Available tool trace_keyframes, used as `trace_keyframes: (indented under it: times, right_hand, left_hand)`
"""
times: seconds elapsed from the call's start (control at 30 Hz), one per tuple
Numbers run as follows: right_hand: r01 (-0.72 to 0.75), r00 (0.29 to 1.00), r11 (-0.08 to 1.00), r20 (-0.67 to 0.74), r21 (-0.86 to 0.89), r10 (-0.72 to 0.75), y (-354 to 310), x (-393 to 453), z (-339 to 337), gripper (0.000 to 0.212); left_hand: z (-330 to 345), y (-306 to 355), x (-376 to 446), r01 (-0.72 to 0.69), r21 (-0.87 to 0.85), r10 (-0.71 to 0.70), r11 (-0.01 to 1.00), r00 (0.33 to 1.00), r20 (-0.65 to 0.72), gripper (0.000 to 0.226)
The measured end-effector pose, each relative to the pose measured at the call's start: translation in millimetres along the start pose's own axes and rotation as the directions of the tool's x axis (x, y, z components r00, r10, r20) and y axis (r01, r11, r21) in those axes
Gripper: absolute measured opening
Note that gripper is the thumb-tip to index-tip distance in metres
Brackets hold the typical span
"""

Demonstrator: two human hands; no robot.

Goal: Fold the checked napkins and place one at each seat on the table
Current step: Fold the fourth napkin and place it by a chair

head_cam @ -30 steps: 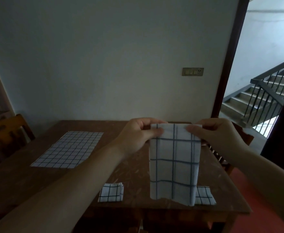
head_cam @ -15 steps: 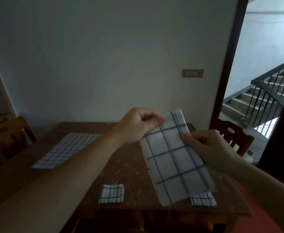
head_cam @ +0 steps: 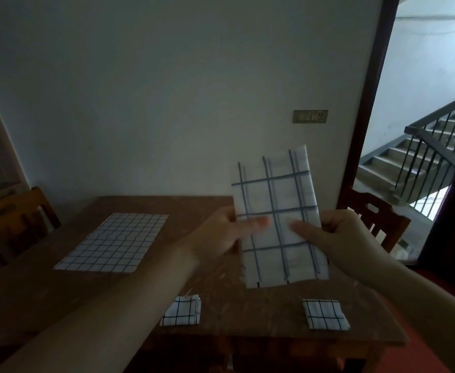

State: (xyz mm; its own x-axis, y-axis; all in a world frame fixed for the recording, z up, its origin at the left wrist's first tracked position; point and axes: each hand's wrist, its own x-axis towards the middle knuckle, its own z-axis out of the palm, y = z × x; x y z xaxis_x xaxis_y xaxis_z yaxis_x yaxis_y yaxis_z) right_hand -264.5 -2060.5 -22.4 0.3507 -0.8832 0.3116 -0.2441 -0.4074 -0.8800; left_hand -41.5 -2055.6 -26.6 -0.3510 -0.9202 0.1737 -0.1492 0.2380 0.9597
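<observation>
Checked napkin (head_cam: 278, 219), folded into a long strip, stands nearly upright in the air above the right part of the wooden table (head_cam: 215, 270), tilted a little to the left. The left hand (head_cam: 222, 235) is clamped on its left edge, thumb lying across the front of the cloth; the right hand (head_cam: 336, 235) is clamped on its right edge, thumb also on the front. Near the table's front edge lie two small folded napkins, well apart: one (head_cam: 181, 310) beside the left forearm, one (head_cam: 325, 314) toward the right corner. An unfolded checked napkin (head_cam: 112, 243) lies flat on the left part of the table. A wooden chair (head_cam: 374, 219) stands at the right side, another (head_cam: 13, 214) at the left. No writing can be read anywhere; the wall switch plate (head_cam: 310, 116) is too dim to show any marking.
</observation>
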Motion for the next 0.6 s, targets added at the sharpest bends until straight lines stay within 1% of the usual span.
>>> trace_keyframes:
  times: [0.03,0.07,0.13,0.23,0.37,0.43,0.5,0.57,0.6]
  right_hand:
    - [-0.023,0.999,0.999,0.025,-0.029,0.023,2.0,-0.5,-0.5,0.033]
    - [-0.049,0.997,0.998,0.058,-0.047,0.052,3.4,-1.0,-1.5,0.036]
    - [-0.104,0.986,0.995,0.133,-0.013,0.104,4.5,-0.8,-5.3,0.038]
    - [-0.183,0.972,0.979,0.166,0.091,0.166,4.6,0.7,-9.6,0.036]
    - [-0.225,0.958,0.966,0.213,0.13,0.194,3.6,2.6,-14.4,0.032]
    - [-0.267,0.946,0.93,0.251,0.255,0.203,3.4,3.3,-16.4,0.026]
    - [-0.31,0.939,0.881,0.258,0.357,0.226,4.2,2.9,-18.3,0.027]
    - [-0.325,0.94,0.857,0.238,0.4,0.245,3.9,5.1,-17.1,0.019]
    - [-0.332,0.938,0.843,0.239,0.422,0.25,6.8,7.4,-16.8,0.02]
  left_hand:
    - [4.5,1.5,-0.1,0.031,0.024,-0.03,0.999,0.999,-0.03,0.021]
    - [6.5,2.3,0.1,0.05,0.05,-0.049,0.997,0.998,-0.032,0.012]
    - [5.1,1.0,1.8,0.075,0.056,-0.074,0.996,0.997,-0.013,0.013]
    - [2.4,2.2,2.1,0.127,0.03,-0.127,0.991,0.992,0.014,0.012]
    - [0.3,4.2,1.7,0.171,0.027,-0.172,0.985,0.985,0.035,0.012]
    - [-1.7,3.0,1.3,0.193,0.014,-0.193,0.981,0.981,0.032,0.014]
    - [-3.6,0.7,0.8,0.216,-0.05,-0.216,0.975,0.976,0.009,0.017]
    - [-4.1,-1.5,1.9,0.211,-0.107,-0.212,0.972,0.977,-0.006,0.023]
    - [-4.3,-2.4,2.1,0.204,-0.135,-0.207,0.97,0.978,-0.009,0.028]
